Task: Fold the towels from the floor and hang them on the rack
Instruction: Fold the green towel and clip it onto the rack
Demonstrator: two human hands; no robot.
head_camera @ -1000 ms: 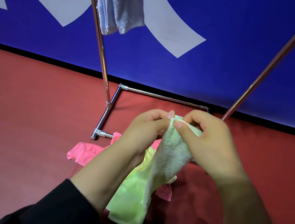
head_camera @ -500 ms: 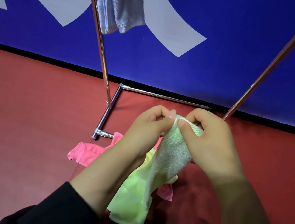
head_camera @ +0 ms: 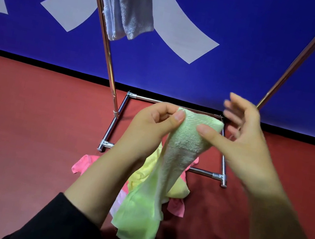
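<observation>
Left hand (head_camera: 151, 126) pinches the green towel's (head_camera: 167, 163) top corner; towel hangs straight down (long axis vertical), right hand (head_camera: 241, 142) released, thumb touching it.

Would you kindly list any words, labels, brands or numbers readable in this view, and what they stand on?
None can be read. The blue wall bears only large pale shapes, cropped by the frame, forming no legible character. The green towel, hanging lavender towel and rack show no visible tag or print.
</observation>
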